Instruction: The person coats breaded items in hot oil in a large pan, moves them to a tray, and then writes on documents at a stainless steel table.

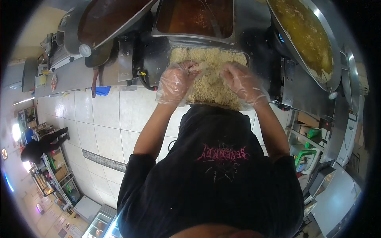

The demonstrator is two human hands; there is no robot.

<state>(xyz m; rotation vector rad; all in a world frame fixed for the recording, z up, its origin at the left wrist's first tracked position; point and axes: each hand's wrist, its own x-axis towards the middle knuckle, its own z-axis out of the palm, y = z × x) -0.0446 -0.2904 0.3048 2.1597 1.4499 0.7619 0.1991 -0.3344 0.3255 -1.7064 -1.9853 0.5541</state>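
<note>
Both hands wear clear plastic gloves above a rectangular metal tray heaped with pale, coarse crumbs. My left hand is over the tray's left side, its fingers curled inward around some pale crumbly stuff; exactly what it holds is unclear. Over the right side, my right hand has bent fingertips near the crumbs, slightly blurred; whether it grips anything cannot be told. Just beyond the crumbs stands a deep metal pan of reddish-brown liquid, with a metal utensil lying in it.
At upper left, a large wok holds dark red-brown liquid; a dial thermometer sits at its rim. Another wok at upper right contains yellowish oil. A wooden-handled tool overhangs the counter edge. A person in dark clothes is far left.
</note>
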